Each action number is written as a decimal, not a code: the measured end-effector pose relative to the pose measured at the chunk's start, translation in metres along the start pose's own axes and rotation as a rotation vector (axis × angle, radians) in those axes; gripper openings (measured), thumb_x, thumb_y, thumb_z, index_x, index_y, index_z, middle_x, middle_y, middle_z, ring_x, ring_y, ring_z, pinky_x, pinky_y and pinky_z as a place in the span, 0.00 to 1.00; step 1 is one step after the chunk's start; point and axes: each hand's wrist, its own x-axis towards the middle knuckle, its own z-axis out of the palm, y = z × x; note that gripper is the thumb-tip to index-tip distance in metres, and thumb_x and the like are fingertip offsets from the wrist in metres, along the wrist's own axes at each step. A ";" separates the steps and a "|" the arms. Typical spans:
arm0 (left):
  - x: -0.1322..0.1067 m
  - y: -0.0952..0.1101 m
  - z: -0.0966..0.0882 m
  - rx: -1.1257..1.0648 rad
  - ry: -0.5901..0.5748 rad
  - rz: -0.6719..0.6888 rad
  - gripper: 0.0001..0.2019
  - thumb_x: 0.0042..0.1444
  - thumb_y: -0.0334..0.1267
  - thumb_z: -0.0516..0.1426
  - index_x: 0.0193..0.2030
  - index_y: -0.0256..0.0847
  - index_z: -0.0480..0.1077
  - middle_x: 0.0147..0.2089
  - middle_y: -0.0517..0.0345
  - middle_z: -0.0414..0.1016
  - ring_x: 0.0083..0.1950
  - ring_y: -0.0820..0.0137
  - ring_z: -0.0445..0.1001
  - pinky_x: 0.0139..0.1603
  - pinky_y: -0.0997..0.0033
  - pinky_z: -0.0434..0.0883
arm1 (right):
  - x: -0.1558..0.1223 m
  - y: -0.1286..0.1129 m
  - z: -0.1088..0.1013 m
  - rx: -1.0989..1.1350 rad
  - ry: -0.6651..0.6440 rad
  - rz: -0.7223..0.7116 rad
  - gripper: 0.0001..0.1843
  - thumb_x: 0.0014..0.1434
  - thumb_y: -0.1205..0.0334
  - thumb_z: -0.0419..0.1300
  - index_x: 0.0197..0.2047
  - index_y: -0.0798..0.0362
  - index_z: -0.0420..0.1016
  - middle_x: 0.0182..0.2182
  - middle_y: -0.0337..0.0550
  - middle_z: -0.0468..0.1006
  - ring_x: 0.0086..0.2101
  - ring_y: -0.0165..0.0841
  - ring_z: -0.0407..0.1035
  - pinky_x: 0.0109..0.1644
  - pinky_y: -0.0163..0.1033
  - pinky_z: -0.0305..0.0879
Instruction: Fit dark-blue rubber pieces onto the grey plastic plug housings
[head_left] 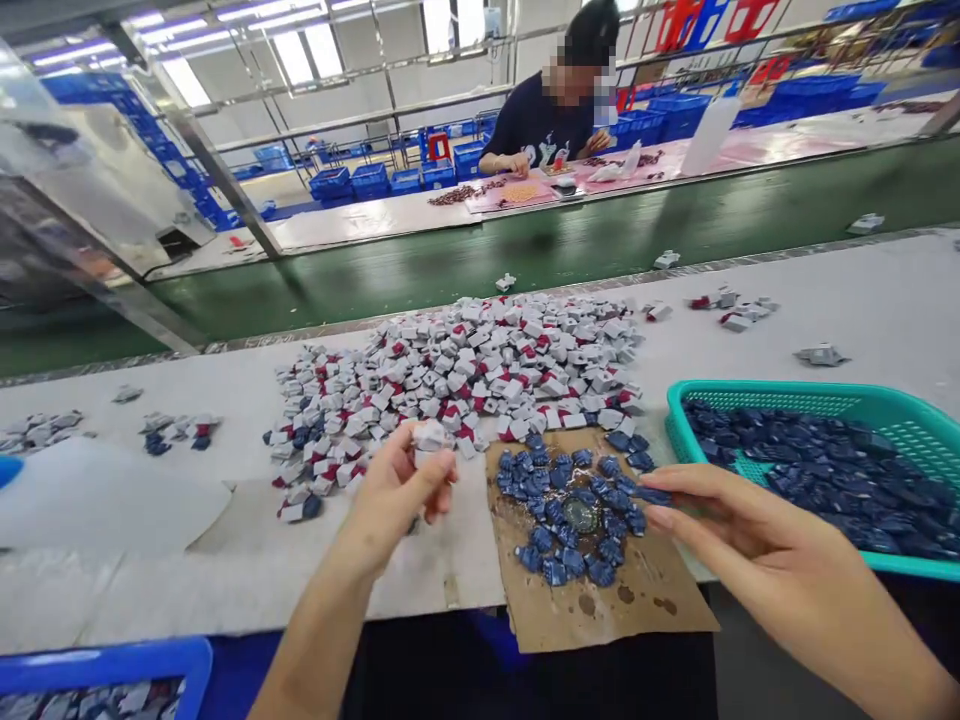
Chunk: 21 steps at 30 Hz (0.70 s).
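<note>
Bright, even light pours from the skylights [296,55] at upper left; soft shadows lie across the green belt [480,265], the blue parts [817,480] glint faintly, and my frame's edges bow.

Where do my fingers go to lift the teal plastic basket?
Pinch the teal plastic mesh basket by its rim from above on the near side: that edge lies closest, and it stands clear of the dark blue pieces heaped inside.

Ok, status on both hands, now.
Left grip holding a white-and-red part over the pile. Right grip pinching a dark blue part above stained cardboard. Teal basket of blue parts beside it. Nothing blocking either hand.
</note>
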 end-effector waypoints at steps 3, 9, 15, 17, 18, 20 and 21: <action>-0.024 -0.019 0.011 -0.135 -0.050 -0.110 0.23 0.48 0.54 0.65 0.38 0.42 0.59 0.25 0.70 0.62 0.18 0.84 0.55 0.17 0.85 0.51 | 0.001 -0.003 0.018 -0.110 -0.115 -0.175 0.08 0.70 0.58 0.53 0.45 0.50 0.72 0.34 0.39 0.77 0.29 0.29 0.74 0.27 0.27 0.71; -0.050 -0.043 0.008 -0.397 -0.098 -0.281 0.22 0.51 0.56 0.61 0.43 0.43 0.63 0.31 0.66 0.62 0.22 0.83 0.55 0.16 0.87 0.49 | 0.005 0.007 0.038 -0.370 -0.269 -0.357 0.13 0.72 0.64 0.42 0.48 0.55 0.67 0.38 0.46 0.74 0.33 0.34 0.72 0.30 0.36 0.68; -0.055 -0.053 0.000 -0.291 -0.013 -0.180 0.23 0.54 0.52 0.60 0.50 0.39 0.68 0.32 0.61 0.67 0.25 0.78 0.61 0.17 0.82 0.60 | 0.003 0.013 0.041 -0.511 -0.327 -0.445 0.13 0.71 0.66 0.42 0.43 0.55 0.66 0.35 0.47 0.73 0.30 0.36 0.72 0.27 0.39 0.64; -0.054 -0.058 -0.001 -0.250 -0.016 -0.164 0.24 0.54 0.52 0.60 0.51 0.37 0.69 0.32 0.59 0.68 0.26 0.77 0.62 0.18 0.81 0.63 | 0.003 0.011 0.040 -0.528 -0.354 -0.456 0.13 0.69 0.69 0.42 0.43 0.56 0.67 0.35 0.48 0.73 0.29 0.36 0.71 0.25 0.39 0.62; -0.054 -0.060 0.000 -0.231 -0.009 -0.166 0.25 0.54 0.52 0.61 0.52 0.36 0.69 0.32 0.59 0.69 0.27 0.77 0.63 0.19 0.81 0.63 | 0.004 0.009 0.040 -0.536 -0.375 -0.458 0.13 0.69 0.71 0.42 0.42 0.55 0.67 0.34 0.47 0.73 0.28 0.36 0.71 0.24 0.39 0.62; -0.054 -0.064 0.000 -0.198 0.004 -0.181 0.26 0.53 0.50 0.62 0.54 0.36 0.69 0.33 0.58 0.71 0.28 0.76 0.66 0.22 0.79 0.65 | 0.007 0.007 0.039 -0.553 -0.418 -0.454 0.14 0.67 0.73 0.42 0.40 0.55 0.68 0.31 0.45 0.72 0.26 0.34 0.70 0.23 0.38 0.61; -0.054 -0.065 0.000 -0.189 0.009 -0.186 0.26 0.53 0.48 0.62 0.56 0.36 0.69 0.34 0.58 0.72 0.28 0.76 0.68 0.24 0.78 0.66 | 0.009 0.007 0.039 -0.562 -0.432 -0.449 0.14 0.66 0.73 0.42 0.39 0.55 0.68 0.30 0.44 0.72 0.25 0.34 0.69 0.23 0.38 0.61</action>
